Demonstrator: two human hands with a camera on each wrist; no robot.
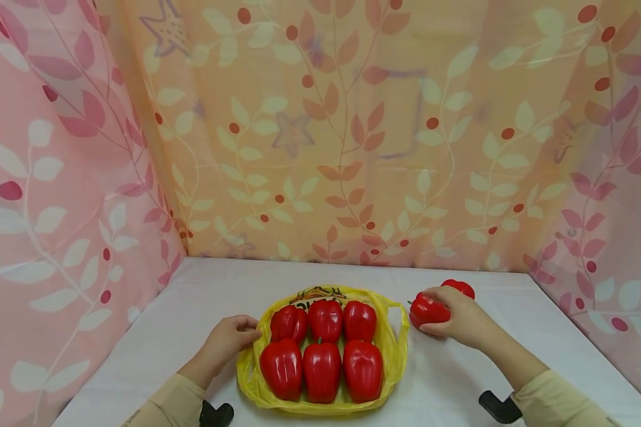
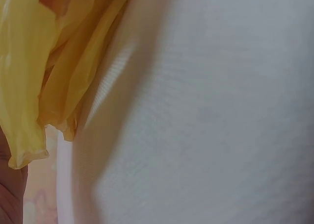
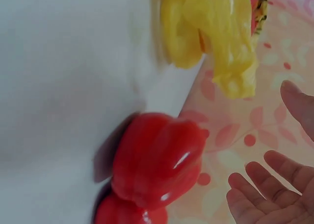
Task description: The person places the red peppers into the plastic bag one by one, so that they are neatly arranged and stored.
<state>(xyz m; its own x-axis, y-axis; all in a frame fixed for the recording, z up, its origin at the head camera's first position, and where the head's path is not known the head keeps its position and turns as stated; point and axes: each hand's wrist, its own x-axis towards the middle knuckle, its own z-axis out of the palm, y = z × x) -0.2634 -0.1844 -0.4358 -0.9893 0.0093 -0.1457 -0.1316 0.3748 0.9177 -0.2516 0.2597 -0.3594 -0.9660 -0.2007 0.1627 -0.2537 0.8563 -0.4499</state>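
Several red bell peppers point(image 1: 322, 372) lie in two rows in a spread yellow plastic bag point(image 1: 400, 344). At the bag's left rim, my left hand point(image 1: 228, 339) pinches the edge between thumb and fingers; in the left wrist view only a strip of the hand point(image 2: 11, 194) shows behind the yellow plastic. My right hand point(image 1: 462, 317) is at a red bell pepper point(image 1: 426, 309) right of the bag, thumb low and fingers above. In the right wrist view that hand point(image 3: 274, 194) is spread, with a gap between it and the pepper point(image 3: 157, 160).
Another red bell pepper point(image 1: 461, 287) sits just behind the right hand. Everything lies on a white table point(image 1: 165, 308). Patterned cloth point(image 1: 342, 148) walls in the back and both sides. Bag handles loop out loosely toward the right hand.
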